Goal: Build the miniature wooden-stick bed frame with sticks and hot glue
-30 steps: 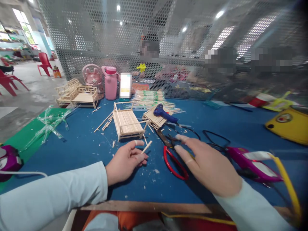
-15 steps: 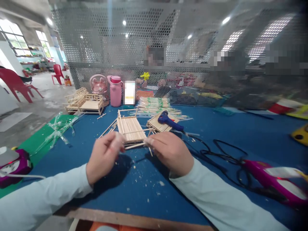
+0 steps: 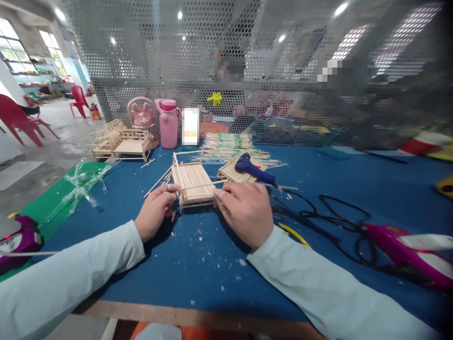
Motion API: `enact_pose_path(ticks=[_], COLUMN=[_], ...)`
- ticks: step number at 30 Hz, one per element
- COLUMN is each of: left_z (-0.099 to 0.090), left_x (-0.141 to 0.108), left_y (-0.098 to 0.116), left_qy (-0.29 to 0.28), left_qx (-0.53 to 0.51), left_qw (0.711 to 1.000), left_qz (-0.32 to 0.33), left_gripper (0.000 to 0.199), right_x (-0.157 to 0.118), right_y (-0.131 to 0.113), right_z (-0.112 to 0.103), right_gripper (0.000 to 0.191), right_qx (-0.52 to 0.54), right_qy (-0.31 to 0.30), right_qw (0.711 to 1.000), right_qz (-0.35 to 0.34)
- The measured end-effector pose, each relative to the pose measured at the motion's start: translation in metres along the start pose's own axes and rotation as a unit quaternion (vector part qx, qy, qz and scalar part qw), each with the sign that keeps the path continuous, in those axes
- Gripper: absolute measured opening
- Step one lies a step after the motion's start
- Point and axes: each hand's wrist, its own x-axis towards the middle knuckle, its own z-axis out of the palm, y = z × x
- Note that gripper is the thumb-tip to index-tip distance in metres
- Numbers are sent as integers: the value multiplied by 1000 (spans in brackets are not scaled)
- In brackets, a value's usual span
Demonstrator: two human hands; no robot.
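A small frame of thin wooden sticks [image 3: 194,179] with a slatted base rests on the blue table. At its near left corner is my left hand [image 3: 157,210], with thumb and fingers closed at the frame's edge. My right hand [image 3: 244,208] is pinched at the near right corner, where a thin stick crosses the front of the frame. The fingertips partly hide both corners. Just behind my right hand, a blue glue gun [image 3: 253,169] lies on a second slatted stick panel [image 3: 230,174].
Bundled sticks [image 3: 230,146] lie behind the frame. Finished stick furniture [image 3: 130,144], a pink bottle [image 3: 169,125] and a lit phone [image 3: 190,126] stand at the back. Black cables [image 3: 318,222] run right to a purple power strip [image 3: 406,250]. A yellow-handled item [image 3: 293,233] lies by my right sleeve.
The view has shifted slightly. Both hands have closed in on the frame's near corners, and the loose stick ends that stuck out below it no longer show. The yellow item has come into view.
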Motion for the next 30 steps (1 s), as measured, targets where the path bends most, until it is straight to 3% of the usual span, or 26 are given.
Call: enact_pose_path(ticks=[5,12,17,20,23,25,28,30], left_z=[-5,-4,-5,-6,-7,-7,-5,-5], left_x=[-4,-5,-2,-1,0,-1,-2,-2], left_y=[5,2,-2,-3,-4,-3,-2,-1], left_qy=[-71,-33,-11,-9,-10,-9,-2,1], left_qx=[124,276,320,320,313,309,305,308], left_qw=[988,933,913,914,919,921,923,922], left_qz=[53,228,252,248,238,236,237,236], left_gripper=[27,13,17,21,23,22,21,21], right_x=[0,-1,2,-1,-24,-52,-95,-107], right_y=[-1,-2,-1,2,6,10,21,30], right_z=[2,4,5,-10,-35,-47,-54,-54], right_gripper=[22,20,20,20,29,33,46,49], right_qx=[-14,-3,-2,12,37,32,3,20], right_qy=[-12,-1,10,-1,-51,-141,-227,-265], right_qw=[1000,1000,1000,1000,995,983,965,954], right_qz=[3,6,0,18,83,110,131,136])
